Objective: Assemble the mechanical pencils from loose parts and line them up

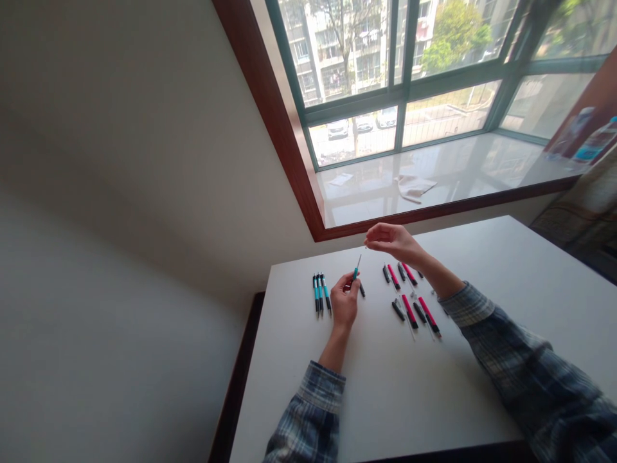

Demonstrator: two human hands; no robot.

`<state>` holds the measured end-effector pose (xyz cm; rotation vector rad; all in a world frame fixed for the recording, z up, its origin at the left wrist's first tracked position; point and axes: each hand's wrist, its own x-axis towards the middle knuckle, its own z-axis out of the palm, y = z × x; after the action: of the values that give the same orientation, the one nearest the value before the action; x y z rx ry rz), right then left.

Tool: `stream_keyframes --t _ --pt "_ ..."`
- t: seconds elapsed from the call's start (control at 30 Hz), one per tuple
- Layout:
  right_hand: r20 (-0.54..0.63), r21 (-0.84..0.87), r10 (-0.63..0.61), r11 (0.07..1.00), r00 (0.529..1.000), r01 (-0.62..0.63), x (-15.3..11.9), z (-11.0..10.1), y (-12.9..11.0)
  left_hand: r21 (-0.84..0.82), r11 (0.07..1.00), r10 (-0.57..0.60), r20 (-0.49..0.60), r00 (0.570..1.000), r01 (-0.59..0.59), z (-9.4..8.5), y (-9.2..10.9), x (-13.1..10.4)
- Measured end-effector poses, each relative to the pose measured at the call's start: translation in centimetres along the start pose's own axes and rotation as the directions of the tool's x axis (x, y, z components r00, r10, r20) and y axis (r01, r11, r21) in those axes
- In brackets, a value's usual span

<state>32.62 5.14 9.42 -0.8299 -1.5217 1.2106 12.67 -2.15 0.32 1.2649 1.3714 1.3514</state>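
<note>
My left hand (345, 301) rests on the white table (385, 386) and holds a teal pen barrel (356, 271) upright, a thin refill tip sticking out of its top. My right hand (393, 240) is raised just above and to the right of it, fingers pinched together; what sits between them is too small to tell. Three assembled teal pens (321, 292) lie side by side left of my left hand. A small black piece (362, 290) lies by my left thumb. Several pink barrels and black pen parts (412, 302) are spread under my right forearm.
A wall stands to the left of the table, with a dark gap along the table's left edge. Behind the table runs a bay window sill (434, 183) with a folded cloth (413, 186) and a paper on it. Bottles (590, 138) stand at far right.
</note>
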Motion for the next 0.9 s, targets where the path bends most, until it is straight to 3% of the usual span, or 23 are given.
stream_keyframes --t 0.63,0.9 --pt "0.086 -0.189 0.01 0.982 0.996 0.006 -0.3 1.2 -0.1 0.009 1.0 -0.003 0.007 1.0 0.002 0.1 0.6 0.0" --pt "0.168 -0.174 0.02 0.985 0.986 0.01 -0.4 1.9 0.2 -0.009 1.0 0.008 0.017 1.0 -0.007 0.1 0.8 0.0"
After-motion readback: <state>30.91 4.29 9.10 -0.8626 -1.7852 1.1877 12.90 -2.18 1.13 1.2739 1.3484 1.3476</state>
